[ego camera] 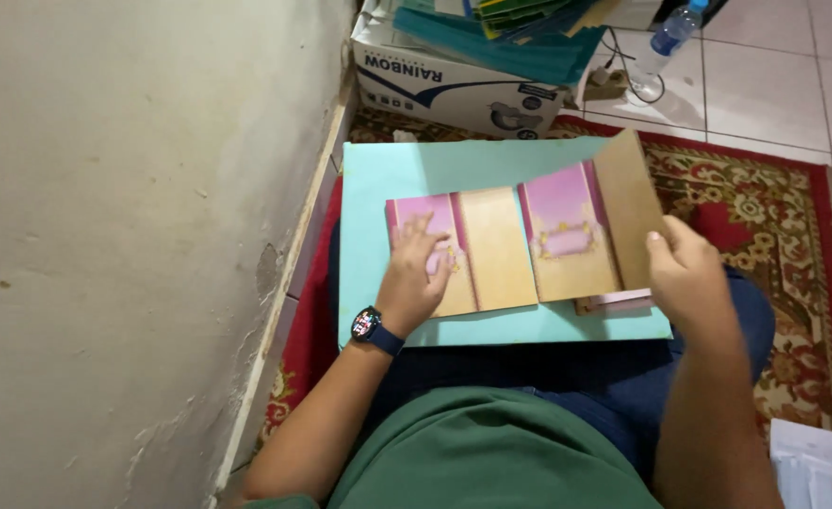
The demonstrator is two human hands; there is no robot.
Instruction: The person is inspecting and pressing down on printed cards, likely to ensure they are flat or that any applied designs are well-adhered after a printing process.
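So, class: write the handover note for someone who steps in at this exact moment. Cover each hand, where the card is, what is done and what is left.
Left hand: flat, pressing the left panel of the pink and tan folded card.
Right hand: pinching the card's brown right flap, which stands raised.
Card lies on a light blue sheet across the lap, over a patterned rug.
Done: left and middle panels lie flat.
Left: the right flap is not yet flat.

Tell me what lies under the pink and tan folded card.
The card rests on a light blue sheet, pressed flat by the left hand while the right hand lifts its end flap. A pink piece peeks out below; the rest underneath is covered.
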